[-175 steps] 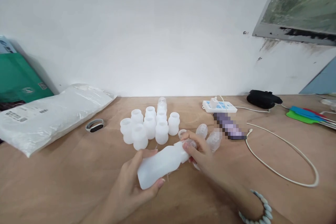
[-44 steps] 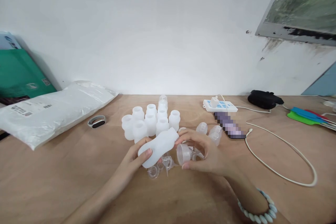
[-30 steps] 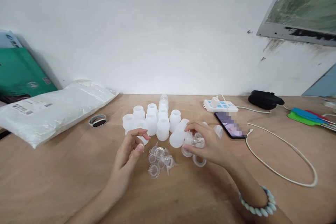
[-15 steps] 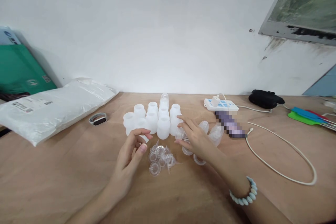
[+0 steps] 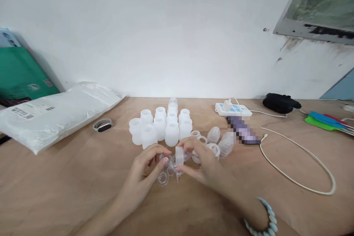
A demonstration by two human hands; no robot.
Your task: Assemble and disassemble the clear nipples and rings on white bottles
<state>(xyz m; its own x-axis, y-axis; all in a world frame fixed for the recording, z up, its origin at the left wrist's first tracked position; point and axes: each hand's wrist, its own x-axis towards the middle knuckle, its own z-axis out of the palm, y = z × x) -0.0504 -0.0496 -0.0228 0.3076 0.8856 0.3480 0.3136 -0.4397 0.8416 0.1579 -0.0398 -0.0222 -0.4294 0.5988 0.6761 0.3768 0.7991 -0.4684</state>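
Note:
My right hand point(image 5: 203, 164) pinches a white ribbed screw ring with a clear teat point(image 5: 180, 156) just above the table. My left hand point(image 5: 146, 167) is curled beside it, its fingertips at a heap of small clear plastic parts point(image 5: 167, 171); what it grips is hidden. Behind them stands a cluster of several squat white bottles point(image 5: 162, 129). Loose white rings point(image 5: 203, 142) and clear caps point(image 5: 221, 140) lie to the right.
A white plastic bag point(image 5: 55, 112) and a green packet point(image 5: 19, 77) lie at the left, a wristband point(image 5: 102, 125) near them. A power strip point(image 5: 232, 109), phone point(image 5: 243, 132), white cable point(image 5: 298, 162), black pouch point(image 5: 280, 102) and coloured spatulas point(image 5: 326, 121) occupy the right side.
The white bottle that both hands held now stands with the cluster. My right hand has picked up a ring with a teat and brought it toward my left hand over the clear parts.

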